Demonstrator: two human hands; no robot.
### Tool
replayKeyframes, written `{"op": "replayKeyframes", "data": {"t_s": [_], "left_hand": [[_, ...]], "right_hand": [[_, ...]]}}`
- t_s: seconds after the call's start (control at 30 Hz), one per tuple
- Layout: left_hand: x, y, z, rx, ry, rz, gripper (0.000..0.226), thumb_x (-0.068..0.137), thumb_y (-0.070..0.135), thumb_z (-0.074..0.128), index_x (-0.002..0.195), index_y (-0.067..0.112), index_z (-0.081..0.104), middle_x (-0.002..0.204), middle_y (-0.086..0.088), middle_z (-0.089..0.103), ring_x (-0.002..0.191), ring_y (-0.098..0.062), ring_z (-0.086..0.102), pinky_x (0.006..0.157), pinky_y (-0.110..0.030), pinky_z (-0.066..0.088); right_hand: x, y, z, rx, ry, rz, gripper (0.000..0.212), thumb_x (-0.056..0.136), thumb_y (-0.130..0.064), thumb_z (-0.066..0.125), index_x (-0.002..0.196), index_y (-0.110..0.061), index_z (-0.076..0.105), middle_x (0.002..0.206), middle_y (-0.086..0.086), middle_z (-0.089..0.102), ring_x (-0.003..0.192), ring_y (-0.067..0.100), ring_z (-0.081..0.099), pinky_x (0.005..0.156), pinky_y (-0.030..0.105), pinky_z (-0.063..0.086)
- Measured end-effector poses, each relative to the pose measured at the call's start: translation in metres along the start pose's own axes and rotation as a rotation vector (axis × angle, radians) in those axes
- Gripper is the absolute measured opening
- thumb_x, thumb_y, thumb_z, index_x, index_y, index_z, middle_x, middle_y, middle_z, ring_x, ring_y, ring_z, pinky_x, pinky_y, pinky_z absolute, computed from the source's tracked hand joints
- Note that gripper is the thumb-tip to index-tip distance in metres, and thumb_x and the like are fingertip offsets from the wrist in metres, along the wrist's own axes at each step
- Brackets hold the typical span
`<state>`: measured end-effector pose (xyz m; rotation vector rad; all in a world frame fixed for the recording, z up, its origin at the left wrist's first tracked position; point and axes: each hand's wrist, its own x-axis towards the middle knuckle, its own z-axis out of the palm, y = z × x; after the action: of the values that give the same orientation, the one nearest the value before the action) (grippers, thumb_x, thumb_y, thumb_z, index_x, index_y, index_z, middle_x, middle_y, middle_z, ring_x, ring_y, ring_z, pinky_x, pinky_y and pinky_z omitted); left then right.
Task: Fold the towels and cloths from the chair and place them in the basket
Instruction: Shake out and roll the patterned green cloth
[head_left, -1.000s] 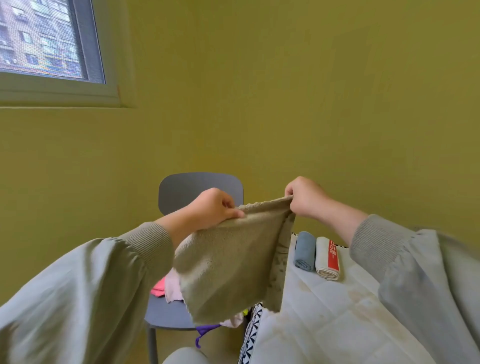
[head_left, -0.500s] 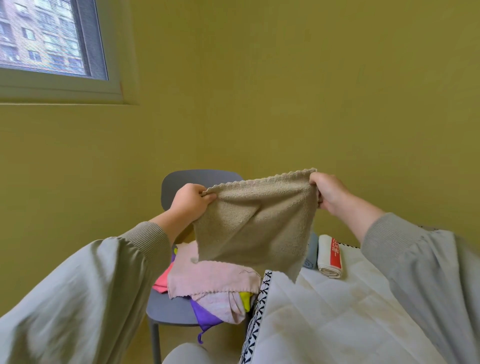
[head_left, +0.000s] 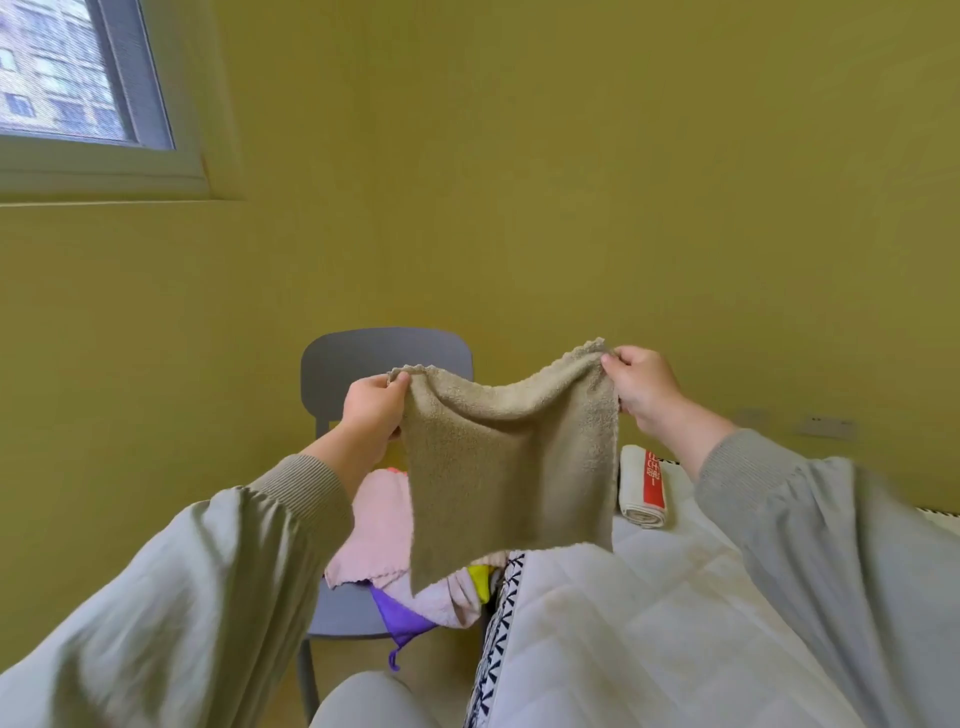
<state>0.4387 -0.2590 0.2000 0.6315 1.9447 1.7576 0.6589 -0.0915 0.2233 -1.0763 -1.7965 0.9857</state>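
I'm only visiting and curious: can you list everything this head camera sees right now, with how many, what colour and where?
towel: one, beige, held up in the air in front of the chair.
chair: one, grey, against the wall.
cloths: a pile on the chair seat; pink, purple and yellow show; full count hidden.
rolled towel: one, white with a red label, on the quilted surface.
quilted surface: one, white with a black-and-white patterned edge, lower right.
window: one, upper left.
wall: yellow-green, behind everything.
basket: none in view.
left hand: pinches the towel's top left corner.
right hand: pinches its top right corner.
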Motion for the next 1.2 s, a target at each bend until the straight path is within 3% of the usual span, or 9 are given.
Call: {"op": "replayKeyframes", "data": {"t_s": [0.13, 0.3, 0.4, 0.7, 0.8, 0.9, 1.07, 1.13, 1.2], "left_hand": [[0.0, -0.002, 0.017, -0.028, -0.073, -0.079, 0.012, 0.099, 0.029, 0.049, 0.099, 0.023, 0.059, 0.085, -0.001, 0.058, 0.078, -0.019, 0.057, 0.07, -0.032, 0.051], [-0.001, -0.019, 0.034, 0.062, -0.497, -0.361, 0.027, 0.097, 0.025, 0.054, 0.119, 0.01, 0.057, 0.096, -0.007, 0.066, 0.08, -0.019, 0.064, 0.057, -0.028, 0.054], [0.004, -0.044, 0.056, 0.171, -0.464, -0.372, 0.031, 0.096, 0.025, 0.056, 0.122, 0.008, 0.057, 0.103, -0.006, 0.063, 0.085, -0.018, 0.06, 0.062, -0.028, 0.049], [0.017, -0.129, 0.124, 0.925, -0.262, 0.121, 0.032, 0.098, 0.028, 0.048, 0.073, 0.009, 0.056, 0.062, -0.002, 0.047, 0.065, -0.021, 0.047, 0.051, -0.028, 0.032], [0.03, -0.167, 0.142, 0.814, -0.223, 0.043, 0.041, 0.097, 0.024, 0.049, 0.058, 0.012, 0.045, 0.054, -0.003, 0.046, 0.054, -0.021, 0.046, 0.05, -0.028, 0.033], [0.039, -0.193, 0.159, 0.43, -0.206, -0.204, 0.033, 0.098, 0.018, 0.046, 0.066, 0.014, 0.053, 0.062, -0.009, 0.06, 0.043, -0.017, 0.058, 0.055, -0.026, 0.048], [0.068, -0.208, 0.178, 0.073, -0.26, -0.402, 0.017, 0.092, 0.02, 0.056, 0.102, 0.013, 0.069, 0.109, -0.008, 0.069, 0.094, -0.019, 0.064, 0.068, -0.024, 0.044], [0.076, -0.203, 0.183, -0.017, -0.282, -0.423, 0.018, 0.095, 0.019, 0.051, 0.106, 0.014, 0.064, 0.111, -0.004, 0.064, 0.1, -0.016, 0.06, 0.083, -0.029, 0.041], [0.078, -0.201, 0.185, -0.068, -0.277, -0.43, 0.017, 0.097, 0.019, 0.048, 0.102, 0.012, 0.063, 0.107, -0.005, 0.06, 0.094, -0.015, 0.059, 0.078, -0.028, 0.04]], "right_hand": [[0.0, 0.011, -0.015, -0.155, 0.007, -0.028, 0.026, 0.099, -0.016, 0.043, 0.075, -0.009, 0.049, 0.059, 0.002, 0.036, 0.052, 0.016, 0.03, 0.05, 0.028, 0.021], [0.0, 0.048, -0.044, -0.093, -0.063, 0.166, 0.019, 0.093, -0.018, 0.052, 0.074, -0.014, 0.054, 0.067, 0.01, 0.046, 0.063, 0.018, 0.041, 0.064, 0.03, 0.029], [0.0, 0.086, -0.059, -0.126, -0.084, 0.305, 0.023, 0.088, -0.013, 0.057, 0.067, -0.016, 0.048, 0.062, 0.009, 0.043, 0.058, 0.017, 0.039, 0.059, 0.03, 0.028], [0.005, 0.189, -0.043, -0.273, 0.022, 0.443, 0.044, 0.079, -0.003, 0.057, 0.049, -0.018, 0.029, 0.054, 0.001, 0.027, 0.054, 0.018, 0.024, 0.052, 0.029, 0.018], [0.008, 0.227, -0.029, -0.236, 0.044, 0.498, 0.044, 0.089, -0.014, 0.059, 0.048, -0.016, 0.044, 0.051, 0.001, 0.04, 0.05, 0.019, 0.037, 0.051, 0.026, 0.029], [0.017, 0.251, -0.015, -0.102, 0.069, 0.601, 0.021, 0.095, -0.016, 0.055, 0.077, -0.009, 0.061, 0.065, 0.006, 0.061, 0.055, 0.019, 0.058, 0.051, 0.025, 0.045], [0.042, 0.281, -0.009, 0.042, 0.046, 0.617, 0.016, 0.089, -0.029, 0.063, 0.082, -0.016, 0.065, 0.102, 0.007, 0.071, 0.095, 0.02, 0.066, 0.091, 0.037, 0.052], [0.05, 0.279, -0.011, 0.152, 0.055, 0.629, 0.029, 0.091, -0.037, 0.058, 0.103, -0.011, 0.065, 0.104, 0.005, 0.068, 0.098, 0.018, 0.065, 0.093, 0.035, 0.05], [0.054, 0.278, -0.013, 0.245, 0.079, 0.655, 0.038, 0.093, -0.044, 0.052, 0.11, -0.01, 0.06, 0.1, 0.008, 0.067, 0.095, 0.018, 0.065, 0.088, 0.033, 0.05]]}}
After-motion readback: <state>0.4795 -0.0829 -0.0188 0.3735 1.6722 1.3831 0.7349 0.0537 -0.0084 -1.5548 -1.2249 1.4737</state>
